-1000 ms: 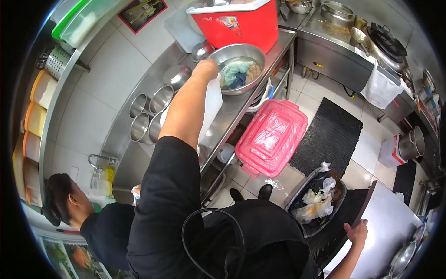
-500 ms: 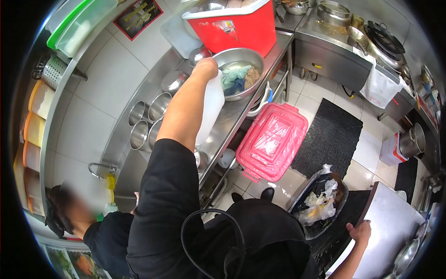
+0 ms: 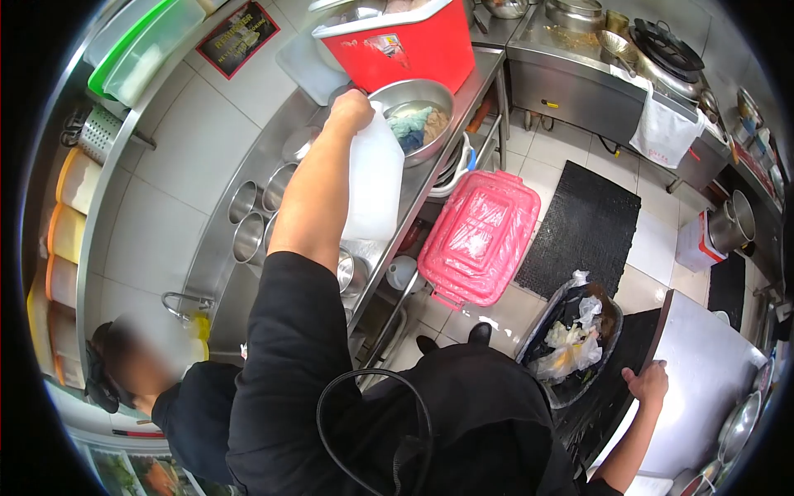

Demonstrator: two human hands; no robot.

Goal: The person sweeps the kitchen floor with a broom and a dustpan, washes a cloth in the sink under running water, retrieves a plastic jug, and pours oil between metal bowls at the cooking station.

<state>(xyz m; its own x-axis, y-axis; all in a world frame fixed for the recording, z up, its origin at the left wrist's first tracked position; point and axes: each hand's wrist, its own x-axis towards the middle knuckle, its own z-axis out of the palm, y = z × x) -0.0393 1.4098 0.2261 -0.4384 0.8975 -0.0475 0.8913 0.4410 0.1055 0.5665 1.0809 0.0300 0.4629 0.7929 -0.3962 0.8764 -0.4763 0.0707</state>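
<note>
My left hand (image 3: 353,111) reaches out over the steel counter and grips a white plastic jug (image 3: 374,183) near its top. The jug hangs in front of a wide metal bowl (image 3: 442,142) that holds liquid and wet cloths (image 3: 413,126) in green, blue and tan. Several steel containers (image 3: 248,238) stand left of my forearm, partly hidden by it. At lower right my right hand (image 3: 647,383) is curled over the edge of a steel worktop (image 3: 703,372).
A red cooler box (image 3: 413,58) sits behind the bowl. On the floor are a pink lidded tub (image 3: 480,236), a black mat (image 3: 583,227) and a lined trash bin (image 3: 571,347). Another person (image 3: 194,417) stands at my left beside a faucet (image 3: 186,304).
The jug has turned, showing a broader side, and my left hand has shifted slightly left in view. My right hand stays on the worktop edge. The whole view has shifted a little.
</note>
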